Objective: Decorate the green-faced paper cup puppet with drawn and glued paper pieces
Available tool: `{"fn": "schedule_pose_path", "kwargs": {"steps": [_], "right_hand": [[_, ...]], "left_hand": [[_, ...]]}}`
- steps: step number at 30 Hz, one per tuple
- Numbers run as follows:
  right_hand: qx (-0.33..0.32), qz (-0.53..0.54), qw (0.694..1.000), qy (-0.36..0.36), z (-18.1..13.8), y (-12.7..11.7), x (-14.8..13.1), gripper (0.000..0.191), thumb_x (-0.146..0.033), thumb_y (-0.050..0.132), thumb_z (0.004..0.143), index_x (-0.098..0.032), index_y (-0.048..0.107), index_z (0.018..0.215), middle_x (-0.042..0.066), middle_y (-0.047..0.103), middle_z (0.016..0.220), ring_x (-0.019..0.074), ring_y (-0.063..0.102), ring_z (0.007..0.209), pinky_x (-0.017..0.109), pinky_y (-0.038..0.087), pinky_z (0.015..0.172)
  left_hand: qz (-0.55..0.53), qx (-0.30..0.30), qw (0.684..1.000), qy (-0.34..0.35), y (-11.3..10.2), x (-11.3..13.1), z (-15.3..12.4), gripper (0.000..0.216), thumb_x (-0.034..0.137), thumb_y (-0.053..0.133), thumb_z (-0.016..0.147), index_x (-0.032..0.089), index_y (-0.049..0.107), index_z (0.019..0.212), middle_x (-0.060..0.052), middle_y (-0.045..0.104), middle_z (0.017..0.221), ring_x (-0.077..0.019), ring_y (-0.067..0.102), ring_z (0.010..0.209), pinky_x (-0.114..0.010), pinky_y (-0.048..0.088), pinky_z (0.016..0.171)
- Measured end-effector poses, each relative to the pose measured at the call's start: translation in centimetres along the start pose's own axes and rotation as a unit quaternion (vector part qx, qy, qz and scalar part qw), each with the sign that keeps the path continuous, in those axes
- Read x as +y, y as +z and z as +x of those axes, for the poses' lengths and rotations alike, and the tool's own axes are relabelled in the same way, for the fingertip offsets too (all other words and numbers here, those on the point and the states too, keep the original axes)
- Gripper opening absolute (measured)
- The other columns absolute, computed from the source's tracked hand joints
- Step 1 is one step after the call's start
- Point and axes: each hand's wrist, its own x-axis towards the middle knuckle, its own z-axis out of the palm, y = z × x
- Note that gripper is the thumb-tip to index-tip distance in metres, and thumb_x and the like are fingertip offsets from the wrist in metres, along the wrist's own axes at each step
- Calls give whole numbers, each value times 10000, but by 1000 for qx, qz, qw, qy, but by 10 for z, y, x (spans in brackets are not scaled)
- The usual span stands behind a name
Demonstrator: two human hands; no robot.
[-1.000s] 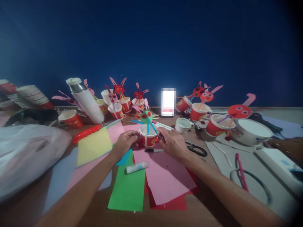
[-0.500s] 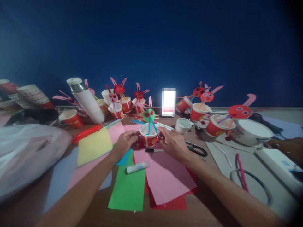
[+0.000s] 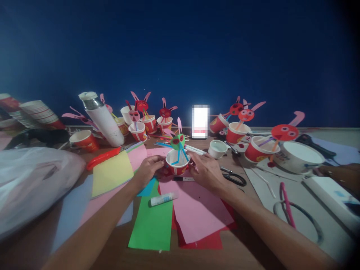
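A red and white paper cup (image 3: 177, 165) stands at the table's middle, tilted toward me. Blue straws and a green paper face (image 3: 177, 142) with a pink ear stick up out of it. My left hand (image 3: 148, 168) grips the cup's left side with curled fingers. From the right, my right hand (image 3: 204, 169) grips the other side. Under and in front of the cup lie pink (image 3: 197, 210), green (image 3: 153, 225) and red paper sheets. A white glue stick (image 3: 163, 198) lies between my forearms, and a black marker (image 3: 182, 179) sits just below the cup.
Several finished cup figures (image 3: 142, 120) stand along the back, more at the right (image 3: 254, 148). A tilted white bottle (image 3: 102, 120), red cutter (image 3: 104, 157), yellow sheet (image 3: 111, 173), scissors (image 3: 234, 178), glowing phone (image 3: 200, 122), white bowl (image 3: 298, 157) and plastic bag (image 3: 30, 180) surround the spot. Another person's hand (image 3: 341, 176) is far right.
The cup has been turned and tipped toward me between both hands. The green face swung right and its pink ear came into view.
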Motion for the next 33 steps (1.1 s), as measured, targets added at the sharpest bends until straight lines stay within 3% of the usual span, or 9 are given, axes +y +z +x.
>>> {"fn": "schedule_pose_path", "kwargs": {"steps": [7, 12, 21, 27, 33], "right_hand": [[0, 22, 1000, -19, 0, -6, 0, 480, -183, 508, 714, -109, 454, 1185, 99, 659, 961, 222, 598, 851, 356, 366, 801], [1, 43, 999, -21, 0, -11, -1, 512, -221, 510, 732, -109, 416, 1223, 99, 651, 944, 213, 595, 836, 365, 355, 825], [19, 50, 998, -28, 2, -16, -2, 368, -267, 524, 746, -123, 505, 1084, 116, 603, 1000, 248, 533, 942, 378, 340, 831], [57, 47, 997, -29, 2, -20, -6, 304, -323, 543, 769, -155, 548, 1022, 128, 502, 1192, 264, 466, 1038, 388, 335, 835], [111, 46, 992, -39, 0, -24, -7, 265, -351, 560, 774, -166, 561, 964, 97, 589, 1015, 228, 508, 915, 370, 330, 773]], "left_hand": [[16, -1, 1000, -2, 0, 2, -1, 236, 256, 635, 691, 120, 602, 881, -28, 651, 592, -143, 608, 522, -219, 459, 476], [13, 4, 1000, 2, 0, 3, -1, 220, 257, 638, 680, 140, 596, 862, 2, 638, 601, -134, 600, 516, -232, 462, 494], [26, 8, 1000, -10, 3, 4, -2, 205, 250, 658, 656, 129, 584, 804, -17, 649, 589, -137, 609, 513, -227, 457, 487], [26, 2, 1000, -13, 5, 4, -2, 213, 247, 674, 633, 126, 577, 779, -14, 643, 569, -128, 604, 493, -216, 451, 482], [19, 8, 1000, -9, 5, 4, -3, 215, 247, 676, 622, 139, 550, 758, 4, 634, 563, -117, 597, 490, -202, 441, 472]]}}
